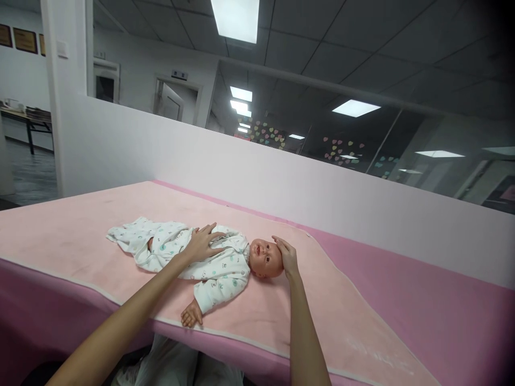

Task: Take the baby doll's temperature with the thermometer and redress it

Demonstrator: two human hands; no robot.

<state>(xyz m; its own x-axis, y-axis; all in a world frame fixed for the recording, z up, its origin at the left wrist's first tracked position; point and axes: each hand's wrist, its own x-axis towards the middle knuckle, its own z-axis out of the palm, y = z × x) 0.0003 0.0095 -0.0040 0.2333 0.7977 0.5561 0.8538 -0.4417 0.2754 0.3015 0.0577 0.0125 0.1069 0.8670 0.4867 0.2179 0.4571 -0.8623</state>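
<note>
A baby doll [225, 268] in a white patterned sleepsuit lies on its back on a light pink blanket [80, 236], head to the right. My left hand [201, 242] rests flat on the doll's chest with the fingers spread. My right hand [286, 255] cups the top of the doll's head [263, 258], fingers curved against it. One doll arm sticks out toward the blanket's near edge, its small hand [191, 316] bare.
The blanket lies on a darker pink padded surface [442, 321]. A white partition wall [281, 182] runs behind it. Beyond are glass walls with heart stickers, a doorway and a desk at far left.
</note>
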